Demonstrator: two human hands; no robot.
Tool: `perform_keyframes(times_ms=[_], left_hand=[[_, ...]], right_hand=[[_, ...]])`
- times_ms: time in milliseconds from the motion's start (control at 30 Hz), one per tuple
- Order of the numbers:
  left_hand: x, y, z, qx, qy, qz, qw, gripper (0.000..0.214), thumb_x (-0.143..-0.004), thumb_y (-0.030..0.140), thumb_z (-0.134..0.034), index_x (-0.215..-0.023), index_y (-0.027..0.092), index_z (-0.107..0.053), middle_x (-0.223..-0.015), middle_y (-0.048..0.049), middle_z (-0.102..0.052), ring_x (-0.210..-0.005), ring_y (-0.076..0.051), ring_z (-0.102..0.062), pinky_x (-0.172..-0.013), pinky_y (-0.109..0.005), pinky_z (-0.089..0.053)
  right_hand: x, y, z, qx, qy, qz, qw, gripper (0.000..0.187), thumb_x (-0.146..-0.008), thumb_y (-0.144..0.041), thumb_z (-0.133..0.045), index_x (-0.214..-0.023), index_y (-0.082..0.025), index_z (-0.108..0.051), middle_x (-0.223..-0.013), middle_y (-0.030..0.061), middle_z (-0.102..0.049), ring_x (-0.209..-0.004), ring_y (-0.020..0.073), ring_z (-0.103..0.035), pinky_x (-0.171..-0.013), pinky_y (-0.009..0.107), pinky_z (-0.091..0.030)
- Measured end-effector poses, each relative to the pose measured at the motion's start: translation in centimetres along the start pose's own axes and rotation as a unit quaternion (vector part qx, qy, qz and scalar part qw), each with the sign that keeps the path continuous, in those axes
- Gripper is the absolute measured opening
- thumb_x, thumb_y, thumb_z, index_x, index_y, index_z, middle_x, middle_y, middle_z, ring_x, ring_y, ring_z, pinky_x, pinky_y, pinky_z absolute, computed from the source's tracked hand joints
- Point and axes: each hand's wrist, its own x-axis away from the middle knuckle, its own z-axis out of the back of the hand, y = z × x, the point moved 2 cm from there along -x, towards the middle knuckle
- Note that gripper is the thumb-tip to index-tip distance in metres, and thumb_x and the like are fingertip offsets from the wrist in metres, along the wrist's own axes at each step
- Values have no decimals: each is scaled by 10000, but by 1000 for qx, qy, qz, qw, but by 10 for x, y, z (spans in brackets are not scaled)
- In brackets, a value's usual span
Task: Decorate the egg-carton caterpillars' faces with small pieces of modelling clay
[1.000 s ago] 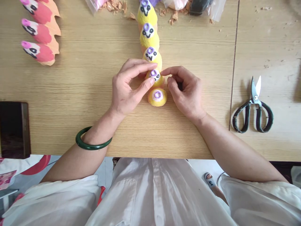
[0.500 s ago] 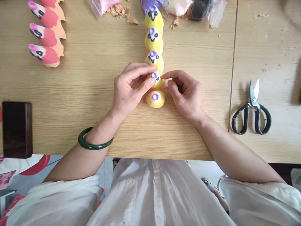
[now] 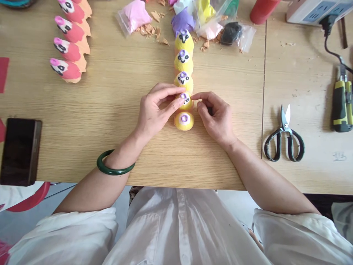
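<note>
Several yellow clay figures [image 3: 184, 65] stand in a column, each with a white patch and a small purple ring; most have black features. My left hand [image 3: 157, 106] has its thumb and fingers closed around the second figure from the near end [image 3: 188, 105], partly hiding its face. My right hand [image 3: 216, 117] reaches in from the other side, index fingertip at that figure's edge and other fingers curled; something dark shows in the curl, too hidden to name. Nearest me is a figure [image 3: 184, 127] with a ring but no black marks.
Red clay figures [image 3: 72, 70] lie at far left, above a phone [image 3: 18, 151]. Bags of pink [image 3: 135, 16], purple [image 3: 183, 22] and black clay [image 3: 231, 34] lie at the back among orange shavings. On the right are scissors [image 3: 285, 137], pliers [image 3: 341, 106] and a power strip [image 3: 317, 11].
The view has shifted and takes in more of the table's far side, including the power strip and pliers. My hands keep nearly the same pose at the same figure.
</note>
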Motion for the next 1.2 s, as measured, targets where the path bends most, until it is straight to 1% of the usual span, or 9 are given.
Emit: perform_keyframes(times_ms=[133,300,567,700,767,867,967,1067,1200], left_hand=[[1,0,1,-14,0,-17,1000,273,-989,423,-758,-1212,273,-801,-1265,-62,-743,-1147,-224,-750,-1051,-389,-645],[0,-3,3,-84,16,-30,996,265,-954,426,-789,-1154,255,-820,-1204,-55,-763,-1118,-217,-738,-1052,-380,-629],[-1,-1,10,-15,74,-13,997,400,-999,597,-683,-1181,265,-814,-1205,-74,-752,-1112,-209,-742,-941,-325,-662],[-2,-2,11,-38,22,-30,999,403,-938,527,-776,-1236,257,-806,-1291,-86,-734,-1187,-238,-722,-995,-363,-650],[-3,-3,10,-69,0,-50,996,376,-935,446,-787,-1260,257,-800,-1290,-76,-743,-1208,-240,-713,-1060,-391,-620],[-5,-5,10,-104,1,-68,992,319,-929,371,-787,-1225,255,-815,-1228,-58,-776,-1164,-229,-722,-1094,-397,-589],[-6,-8,8,-111,16,-68,991,300,-926,350,-786,-1207,252,-819,-1221,-54,-786,-1137,-225,-729,-1064,-379,-597],[-7,-10,6,-104,27,-71,992,304,-925,328,-789,-1216,245,-815,-1232,-57,-786,-1130,-220,-735,-1054,-370,-602],[-8,-10,5,-99,24,-69,992,312,-934,365,-785,-1214,231,-814,-1221,-62,-793,-1122,-219,-741,-1051,-365,-606]], right_hand=[[0,-2,0,-10,5,-8,1000,95,-986,-305,-655,-1001,-228,-709,-670,-36,-517,-603,127,-415,-614,302,-416],[0,-2,2,-13,-3,-10,1000,84,-962,-261,-658,-999,-219,-721,-663,-49,-510,-591,122,-409,-620,305,-394],[1,-6,6,-79,-5,-41,996,181,-949,-355,-664,-1037,-208,-719,-684,-52,-479,-599,110,-370,-585,289,-321],[-3,-5,13,-180,43,-86,979,234,-836,-292,-665,-1061,-238,-700,-733,-46,-467,-593,112,-340,-506,253,-293],[-7,-1,17,-239,65,-96,964,337,-714,-202,-621,-1040,-250,-692,-818,-25,-529,-629,112,-399,-493,229,-339],[-11,5,21,-303,66,-100,945,436,-591,-116,-585,-991,-246,-694,-930,1,-617,-775,119,-561,-576,204,-497],[-11,8,20,-325,44,-116,938,329,-682,-98,-661,-976,-236,-713,-986,16,-687,-919,130,-673,-734,230,-623],[-9,8,16,-333,27,-133,933,157,-807,-212,-776,-958,-225,-733,-1037,31,-757,-967,140,-739,-822,267,-672],[-9,5,15,-325,14,-148,934,333,-802,-428,-890,-999,-214,-729,-957,21,-801,-732,117,-742,-678,257,-663]])
